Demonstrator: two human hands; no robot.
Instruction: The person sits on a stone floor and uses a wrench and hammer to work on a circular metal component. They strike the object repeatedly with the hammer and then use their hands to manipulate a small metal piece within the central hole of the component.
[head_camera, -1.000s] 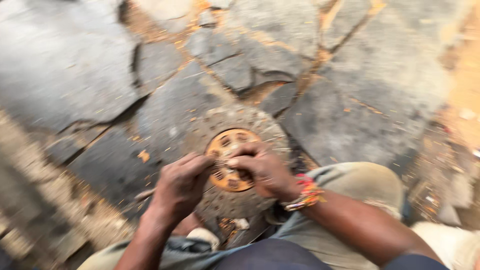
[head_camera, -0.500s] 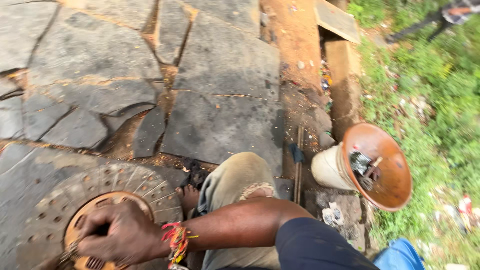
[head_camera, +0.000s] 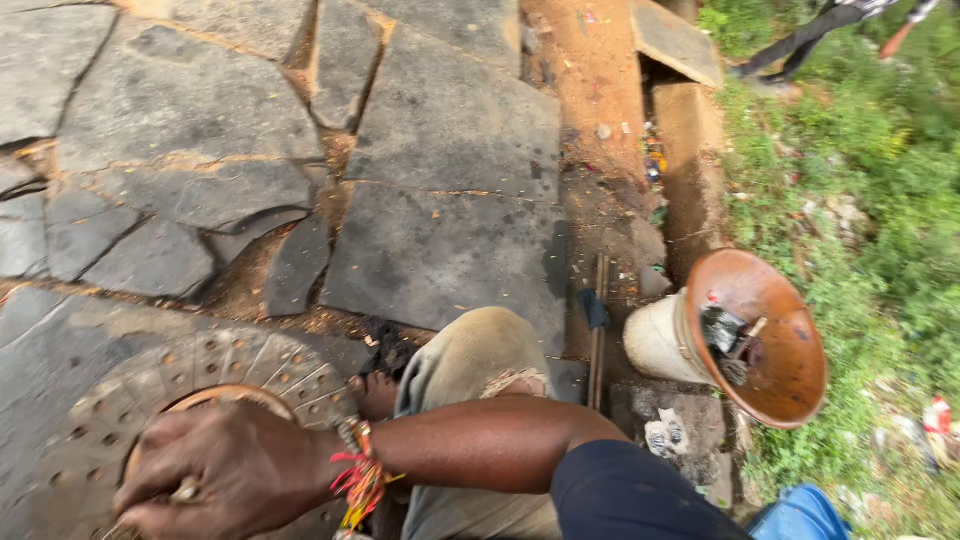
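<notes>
- The right hand (head_camera: 225, 470) sits low in the head view, fingers curled in toward the palm and pressed down on the rusty orange hub at the middle of a round clutch disc (head_camera: 150, 400).
- The grip looks closed rather than spread — something small and metallic shows between the knuckles, but I cannot tell whether it is a tool tip or part of the hub.
- A bundle of red and yellow thread bracelets (head_camera: 358, 470) wraps that wrist.
- The left hand is out of the picture, so I cannot tell how it is set.
- The disc lies flat on the cracked grey stone paving (head_camera: 440, 240), at the lower left, its grey friction ring dotted with rivet holes and cut by thin radial grooves.
- Just beside the disc is the person's bent knee in worn khaki trousers (head_camera: 480, 360), torn at the knee.
- Well apart to the right, at the edge of the paving, a white bucket (head_camera: 655, 340) lies tipped on its side with a rust-brown bowl (head_camera: 780, 360) against its mouth — a few dark metal pieces rest in the bowl.
- Beyond that is green grass (head_camera: 860, 180).
</notes>
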